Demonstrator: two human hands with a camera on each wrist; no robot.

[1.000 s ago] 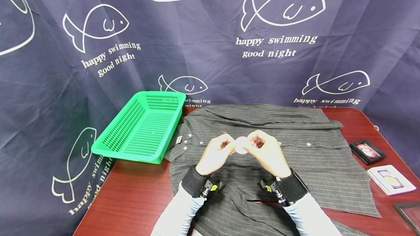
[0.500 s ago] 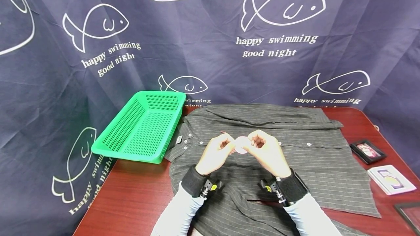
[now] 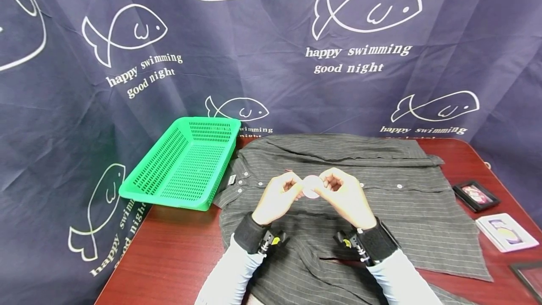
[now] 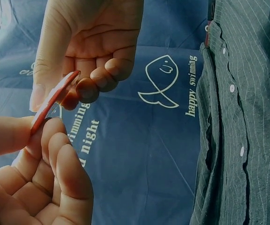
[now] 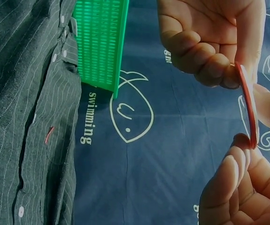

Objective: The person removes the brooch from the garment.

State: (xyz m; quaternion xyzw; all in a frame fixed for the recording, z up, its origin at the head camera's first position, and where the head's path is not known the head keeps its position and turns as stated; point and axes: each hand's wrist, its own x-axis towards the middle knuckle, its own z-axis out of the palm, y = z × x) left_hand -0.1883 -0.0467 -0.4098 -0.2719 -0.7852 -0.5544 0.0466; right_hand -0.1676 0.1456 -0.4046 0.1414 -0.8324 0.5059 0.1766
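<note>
Both hands hold a thin round badge above the spread-out shirt. Its face looks pale with a pink edge in the head view; the wrist views show its red rim side-on. My left hand pinches the left edge between thumb and fingers. On the opposite edge, my right hand has a matching thumb-and-finger pinch. Something clear or shiny shows behind the badge in the left wrist view, too small to tell. The dark grey, pinstriped shirt lies with its collar to the left and white buttons along its middle.
A green plastic basket stands at the left, beside the collar. Near the table's right edge lie a small black-framed picture, a stack of white cards or pictures and a dark frame. A printed curtain hangs behind the table.
The whole head view has shifted very slightly. Both hands keep the same hold on the badge.
</note>
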